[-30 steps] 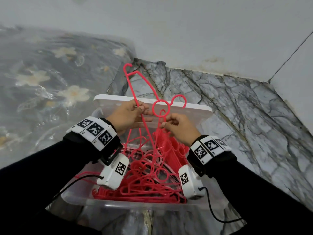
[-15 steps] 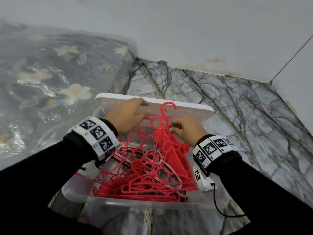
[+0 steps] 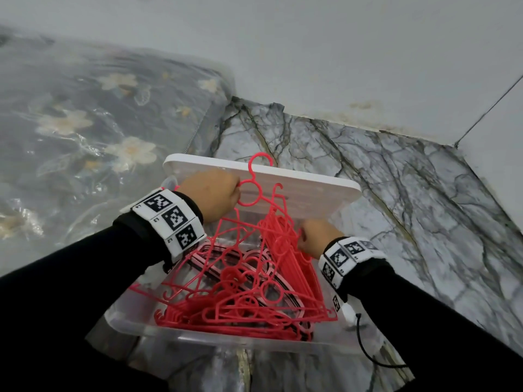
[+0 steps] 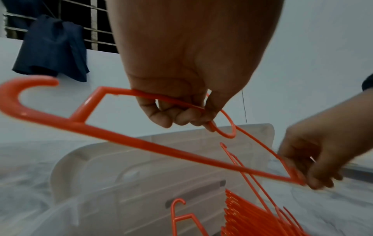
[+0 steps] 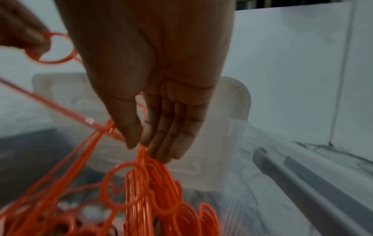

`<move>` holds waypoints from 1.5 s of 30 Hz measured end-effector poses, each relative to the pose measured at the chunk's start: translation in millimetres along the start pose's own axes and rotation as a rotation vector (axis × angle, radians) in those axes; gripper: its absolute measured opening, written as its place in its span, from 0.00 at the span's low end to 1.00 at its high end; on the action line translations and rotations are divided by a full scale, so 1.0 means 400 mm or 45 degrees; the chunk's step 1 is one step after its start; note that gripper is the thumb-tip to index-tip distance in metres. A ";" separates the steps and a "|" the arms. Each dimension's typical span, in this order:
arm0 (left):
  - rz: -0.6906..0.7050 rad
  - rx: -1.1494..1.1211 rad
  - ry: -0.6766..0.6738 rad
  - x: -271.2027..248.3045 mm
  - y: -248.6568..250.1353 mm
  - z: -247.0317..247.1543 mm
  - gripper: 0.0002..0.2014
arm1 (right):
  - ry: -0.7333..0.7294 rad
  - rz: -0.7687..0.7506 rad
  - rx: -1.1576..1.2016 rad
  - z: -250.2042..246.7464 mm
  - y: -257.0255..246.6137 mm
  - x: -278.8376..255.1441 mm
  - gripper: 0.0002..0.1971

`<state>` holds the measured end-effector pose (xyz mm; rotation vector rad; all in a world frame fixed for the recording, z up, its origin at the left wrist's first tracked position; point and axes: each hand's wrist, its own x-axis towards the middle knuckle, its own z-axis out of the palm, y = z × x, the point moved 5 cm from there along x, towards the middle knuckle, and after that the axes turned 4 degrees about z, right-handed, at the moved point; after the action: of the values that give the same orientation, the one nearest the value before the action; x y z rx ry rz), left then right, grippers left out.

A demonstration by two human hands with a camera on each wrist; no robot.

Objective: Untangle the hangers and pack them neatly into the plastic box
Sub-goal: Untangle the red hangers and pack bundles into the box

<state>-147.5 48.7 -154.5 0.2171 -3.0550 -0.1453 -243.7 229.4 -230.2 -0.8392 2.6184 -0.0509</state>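
A: Logging from the remote station. My left hand [image 3: 210,190] has its fingers curled round the upper bar of one red hanger [image 4: 141,143], held up over the far edge of the plastic box [image 3: 226,339]; its hook [image 3: 259,159] points to 12 o'clock in the head view.

B: And the right one?

A: Right hand [image 3: 318,240] sits at 4 o'clock from the left. Thumb and fingertips pinch the corner of that same hanger; the fingers [image 5: 171,135] are fairly straight and pressed side by side. They also touch the top of an upright row of hangers [image 3: 285,250] on the box's right side.

B: Contents of the box?

A: A loose tangle of red hangers [image 3: 235,301] lies flat across the bottom, toward 6 o'clock. The white lid [image 3: 311,190] stands tilted against the far rim at 12 o'clock.

B: Surroundings?

A: The box sits on a marble-patterned floor [image 3: 396,193]. A floral mattress under clear plastic [image 3: 85,123] lies at 10 o'clock, against a white wall [image 3: 311,52].
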 end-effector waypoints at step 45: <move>-0.248 -0.533 0.311 -0.026 -0.015 -0.110 0.13 | 0.318 -0.471 0.180 -0.221 -0.063 -0.194 0.05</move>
<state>-132.9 40.3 -112.0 0.4612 -2.6774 -0.7031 -205.0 245.2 -117.4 -1.3262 2.6039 -0.4633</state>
